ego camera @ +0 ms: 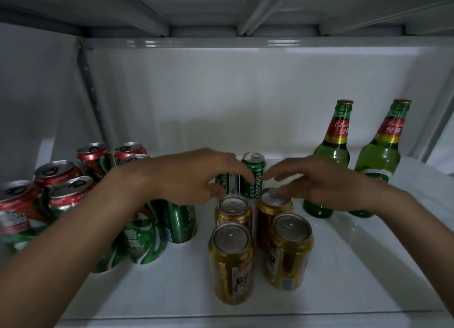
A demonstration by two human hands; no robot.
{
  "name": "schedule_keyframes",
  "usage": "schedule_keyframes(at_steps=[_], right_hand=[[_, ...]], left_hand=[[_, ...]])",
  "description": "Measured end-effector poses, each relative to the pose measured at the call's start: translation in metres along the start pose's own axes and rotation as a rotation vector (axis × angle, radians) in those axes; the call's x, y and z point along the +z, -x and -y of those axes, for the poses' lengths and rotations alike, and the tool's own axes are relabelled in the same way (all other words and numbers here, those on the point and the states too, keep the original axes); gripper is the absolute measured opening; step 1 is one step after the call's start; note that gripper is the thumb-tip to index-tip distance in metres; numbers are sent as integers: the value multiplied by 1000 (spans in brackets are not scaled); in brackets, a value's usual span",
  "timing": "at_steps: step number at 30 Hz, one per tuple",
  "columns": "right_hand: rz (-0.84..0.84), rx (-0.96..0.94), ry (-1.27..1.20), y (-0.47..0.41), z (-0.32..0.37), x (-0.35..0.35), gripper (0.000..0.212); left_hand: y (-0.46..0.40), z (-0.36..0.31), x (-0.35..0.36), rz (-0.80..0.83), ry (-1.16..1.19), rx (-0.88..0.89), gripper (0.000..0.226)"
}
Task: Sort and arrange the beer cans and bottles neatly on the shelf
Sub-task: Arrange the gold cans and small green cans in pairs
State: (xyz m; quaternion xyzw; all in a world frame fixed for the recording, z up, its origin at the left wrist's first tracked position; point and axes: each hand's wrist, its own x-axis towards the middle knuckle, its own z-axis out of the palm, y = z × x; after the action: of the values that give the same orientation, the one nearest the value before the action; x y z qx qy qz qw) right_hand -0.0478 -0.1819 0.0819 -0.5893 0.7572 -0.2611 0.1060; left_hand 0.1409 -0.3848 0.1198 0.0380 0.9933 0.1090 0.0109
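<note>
Four gold aluminium beer cans, glossy and cylindrical with silver pull-tab lids, stand upright in a two-by-two block at centre front of the white smooth shelf board (pixel 344 266): near-left gold can (pixel 231 261), near-right gold can (pixel 290 251), rear-left gold can (pixel 233 211), rear-right gold can (pixel 270 209). They sit just beside each other. Left of them, green-and-white swirl-print cans (pixel 145 241) with orange accents, and a plain dark green can (pixel 180 220), partly hidden under the left forearm. Further left, a cluster of red-topped cans (pixel 61 177) with silver lids, packed tight, some blurred.

Left hand (pixel 194 177) reaches in palm down, fingers curled loosely over a green Tsingtao can (pixel 227 182), mostly hidden; a firm grip cannot be told. Right hand (pixel 317 182) also palm down, fingers relaxed and spread; its index tip reaches toward the second green Tsingtao can (pixel 253 175), upright, white lettering down its side, and its thumb lies at the lid of the rear-right gold can. It holds nothing.

On the right, two green glass bottles stand upright, near each other but apart: left green bottle (pixel 331 155) and right green bottle (pixel 379 160), each translucent, with a long neck, red-and-gold neck label and gold crown cap. Behind all, a plain white back wall (pixel 221 94) and the ribbed underside of the upper shelf (pixel 221 15).
</note>
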Motion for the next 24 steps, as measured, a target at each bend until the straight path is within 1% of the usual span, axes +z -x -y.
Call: schedule_keyframes(at_steps=[4,8,9,12,14,16,19,21,23,24], right_hand=[[89,11,-47,2,-15,11,35],[114,22,-138,2,-21,15,38],[115,20,-145,2,-21,15,39],[79,-3,-134,-1,-19,16,41],[72,0,-145,-6,-18,14,43],[116,44,-177,-10,-15,10,46],[202,106,-192,-13,-6,4,39],[232,119,-153,-17,0,2,34],[266,137,-74,-22,8,2,34],[287,149,-21,-24,12,2,37]], left_hand=[[2,4,17,61,37,-4,51],[1,6,18,124,120,-56,63],[1,6,17,143,164,-70,61],[1,-1,18,156,238,-103,36],[-7,-6,19,82,192,-98,25],[-17,-9,22,22,149,-80,20],[-31,-14,21,64,32,-140,34],[-38,-16,21,103,-14,-184,38],[-42,-16,21,118,22,-210,39],[-42,-15,21,120,48,-219,40]])
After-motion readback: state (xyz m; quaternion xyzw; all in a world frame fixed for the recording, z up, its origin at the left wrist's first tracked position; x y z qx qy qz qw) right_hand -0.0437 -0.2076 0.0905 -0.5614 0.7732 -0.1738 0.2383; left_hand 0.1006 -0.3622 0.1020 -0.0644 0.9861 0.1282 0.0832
